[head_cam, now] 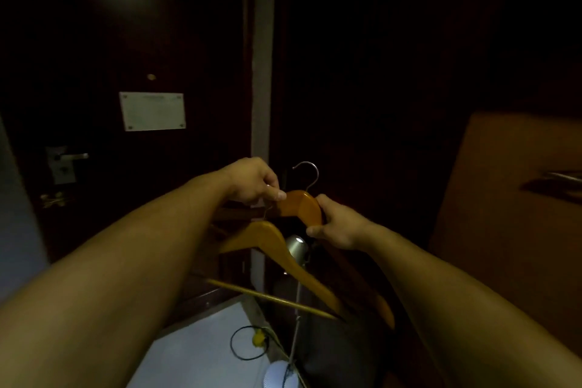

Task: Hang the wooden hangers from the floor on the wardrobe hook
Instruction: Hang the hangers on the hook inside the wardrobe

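Observation:
Two wooden hangers are held up in front of a dark wardrobe. The upper hanger point(300, 205) has its silver metal hook point(310, 172) pointing up. My right hand point(338, 225) grips its right shoulder and my left hand point(255, 181) pinches its left side. The lower hanger point(277, 249), with a crossbar point(267, 296), dangles below; its thin wire hook rises to my left fingers. No wardrobe hook can be made out in the dark.
A dark door on the left carries a white notice point(152, 111) and a metal handle point(71, 157). A lighter wooden panel point(510, 214) stands at the right. Below are a small lamp point(296, 247), a looped black cable point(247, 342) and pale floor point(195, 353).

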Motion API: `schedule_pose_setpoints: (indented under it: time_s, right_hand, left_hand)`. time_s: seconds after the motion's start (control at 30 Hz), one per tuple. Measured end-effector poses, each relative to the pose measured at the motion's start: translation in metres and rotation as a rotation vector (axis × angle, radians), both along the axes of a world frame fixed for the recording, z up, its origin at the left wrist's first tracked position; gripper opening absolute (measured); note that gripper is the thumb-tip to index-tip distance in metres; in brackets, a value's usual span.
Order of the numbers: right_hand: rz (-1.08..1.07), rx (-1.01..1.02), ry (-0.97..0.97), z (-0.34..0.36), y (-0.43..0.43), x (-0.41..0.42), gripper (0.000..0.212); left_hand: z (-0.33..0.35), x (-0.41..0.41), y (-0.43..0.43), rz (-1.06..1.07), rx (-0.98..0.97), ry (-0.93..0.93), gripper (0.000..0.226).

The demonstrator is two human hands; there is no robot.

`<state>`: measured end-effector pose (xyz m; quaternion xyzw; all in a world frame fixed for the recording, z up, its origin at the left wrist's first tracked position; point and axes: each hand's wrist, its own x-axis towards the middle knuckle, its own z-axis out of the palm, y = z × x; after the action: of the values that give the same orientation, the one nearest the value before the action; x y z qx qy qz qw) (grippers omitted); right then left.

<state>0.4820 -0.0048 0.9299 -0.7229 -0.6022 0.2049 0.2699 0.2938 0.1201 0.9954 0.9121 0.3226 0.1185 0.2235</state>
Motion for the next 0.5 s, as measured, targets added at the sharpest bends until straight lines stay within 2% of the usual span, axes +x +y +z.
schedule_pose_setpoints:
  time_s: [0.5]
  right_hand:
    - [-0.557, 0.042, -0.036, 0.063, -0.268, 0.166, 0.038]
  left_hand:
    - [0.062, 0.236, -0.185, -0.524, 0.056, -0.11, 0.018]
